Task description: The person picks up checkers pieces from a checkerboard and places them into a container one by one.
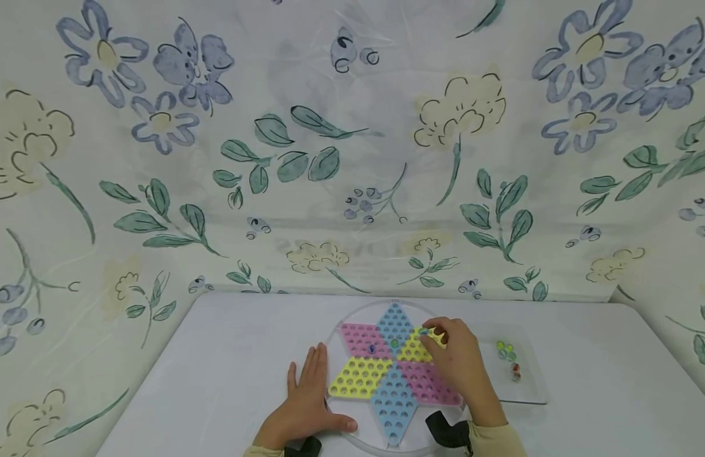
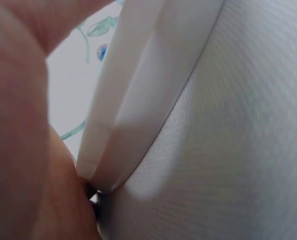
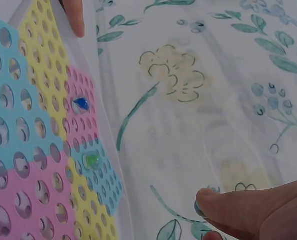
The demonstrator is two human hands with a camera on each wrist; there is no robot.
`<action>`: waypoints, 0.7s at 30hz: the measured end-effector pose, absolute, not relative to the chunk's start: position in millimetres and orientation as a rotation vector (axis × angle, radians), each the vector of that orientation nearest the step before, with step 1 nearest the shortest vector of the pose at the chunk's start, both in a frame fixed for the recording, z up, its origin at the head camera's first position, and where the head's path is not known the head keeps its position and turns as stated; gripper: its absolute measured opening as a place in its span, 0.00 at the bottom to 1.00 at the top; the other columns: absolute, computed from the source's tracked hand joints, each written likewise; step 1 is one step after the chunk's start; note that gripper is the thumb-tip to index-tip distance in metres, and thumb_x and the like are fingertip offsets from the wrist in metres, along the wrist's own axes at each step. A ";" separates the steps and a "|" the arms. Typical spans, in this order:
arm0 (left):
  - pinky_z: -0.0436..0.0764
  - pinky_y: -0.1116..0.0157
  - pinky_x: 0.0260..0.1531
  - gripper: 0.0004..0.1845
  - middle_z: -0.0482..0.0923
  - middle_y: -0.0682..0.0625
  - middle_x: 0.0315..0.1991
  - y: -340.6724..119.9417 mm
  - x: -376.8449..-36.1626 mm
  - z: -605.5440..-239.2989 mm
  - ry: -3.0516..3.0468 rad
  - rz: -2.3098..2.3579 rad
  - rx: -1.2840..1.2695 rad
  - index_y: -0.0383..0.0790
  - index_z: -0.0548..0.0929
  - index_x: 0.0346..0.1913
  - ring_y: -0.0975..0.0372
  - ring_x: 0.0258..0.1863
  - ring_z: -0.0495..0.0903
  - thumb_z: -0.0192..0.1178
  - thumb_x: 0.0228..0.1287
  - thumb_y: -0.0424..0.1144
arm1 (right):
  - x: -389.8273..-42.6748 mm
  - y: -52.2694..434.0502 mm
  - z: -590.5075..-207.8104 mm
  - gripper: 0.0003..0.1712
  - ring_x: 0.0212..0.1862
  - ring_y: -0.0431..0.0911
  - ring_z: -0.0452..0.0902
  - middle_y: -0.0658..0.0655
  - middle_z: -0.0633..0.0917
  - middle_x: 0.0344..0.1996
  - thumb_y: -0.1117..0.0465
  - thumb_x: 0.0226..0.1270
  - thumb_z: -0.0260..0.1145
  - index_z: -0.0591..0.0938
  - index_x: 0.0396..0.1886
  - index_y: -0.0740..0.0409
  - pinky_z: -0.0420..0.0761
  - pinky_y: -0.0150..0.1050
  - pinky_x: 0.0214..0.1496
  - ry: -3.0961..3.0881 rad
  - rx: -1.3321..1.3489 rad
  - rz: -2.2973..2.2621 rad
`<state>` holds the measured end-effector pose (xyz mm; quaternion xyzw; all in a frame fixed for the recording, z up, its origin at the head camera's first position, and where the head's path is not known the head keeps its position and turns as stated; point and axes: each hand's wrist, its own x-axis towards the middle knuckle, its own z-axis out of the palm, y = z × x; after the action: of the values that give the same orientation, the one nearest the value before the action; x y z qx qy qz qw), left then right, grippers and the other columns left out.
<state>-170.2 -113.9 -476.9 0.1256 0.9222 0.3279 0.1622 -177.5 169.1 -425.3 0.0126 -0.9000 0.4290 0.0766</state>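
A Chinese checkers board (image 1: 394, 406), a pink, yellow and blue star of holes on a round white base, lies on the table. A blue marble (image 1: 372, 348) sits in its upper-left pink section and a green marble (image 1: 395, 343) in the far blue one. At the board's left edge my left hand (image 1: 306, 406) rests with fingers straight and spread, thumb at the rim (image 2: 138, 100). Over the upper-right yellow section, my right hand (image 1: 456, 355) pinches a small teal marble (image 3: 200, 210) between thumb and fingertips, mostly hidden by them.
Right of the board a shallow clear tray (image 1: 529, 395) holds several green marbles (image 1: 506, 350) and a few reddish ones (image 1: 516, 372). The white table (image 1: 215, 381) ends at a flower-print cloth (image 1: 386, 254) behind it.
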 end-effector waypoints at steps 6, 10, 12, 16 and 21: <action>0.27 0.35 0.68 0.81 0.35 0.31 0.80 -113.9 -170.2 -476.3 2.627 0.930 0.352 0.24 0.37 0.78 0.40 0.79 0.32 0.79 0.37 0.66 | -177.6 177.8 -424.3 0.11 0.36 0.48 0.69 0.58 0.79 0.37 0.64 0.69 0.68 0.85 0.48 0.62 0.71 0.43 0.38 -2.683 0.005 1.255; 0.26 0.35 0.68 0.81 0.35 0.31 0.80 -113.5 -169.3 -475.0 2.625 0.928 0.344 0.24 0.37 0.78 0.40 0.79 0.32 0.80 0.37 0.65 | -178.2 182.7 -424.1 0.11 0.37 0.49 0.70 0.59 0.79 0.38 0.63 0.69 0.67 0.84 0.49 0.63 0.72 0.43 0.38 -2.688 -0.029 1.227; 0.26 0.35 0.68 0.81 0.35 0.31 0.80 -113.3 -169.0 -474.7 2.627 0.928 0.345 0.24 0.37 0.78 0.40 0.79 0.32 0.80 0.37 0.65 | -178.6 185.2 -424.5 0.12 0.38 0.49 0.71 0.59 0.79 0.38 0.63 0.69 0.67 0.84 0.49 0.63 0.72 0.44 0.39 -2.690 -0.048 1.220; 0.26 0.35 0.68 0.80 0.35 0.31 0.80 -113.3 -168.9 -474.3 2.631 0.926 0.350 0.24 0.37 0.78 0.40 0.79 0.32 0.80 0.37 0.65 | -180.1 189.8 -424.4 0.13 0.39 0.50 0.71 0.60 0.79 0.39 0.63 0.70 0.67 0.84 0.50 0.64 0.72 0.43 0.39 -2.690 -0.083 1.212; 0.27 0.35 0.68 0.80 0.34 0.31 0.79 -113.3 -169.4 -474.1 2.634 0.915 0.357 0.24 0.36 0.78 0.40 0.79 0.32 0.79 0.37 0.66 | -181.9 195.9 -422.8 0.14 0.39 0.51 0.70 0.61 0.79 0.39 0.63 0.71 0.65 0.83 0.51 0.66 0.71 0.43 0.37 -2.698 -0.127 1.213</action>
<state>-169.4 -113.3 -474.1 0.1253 0.9242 0.3212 0.1643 -181.9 195.9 -422.8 -0.0427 -0.9075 0.4080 0.0901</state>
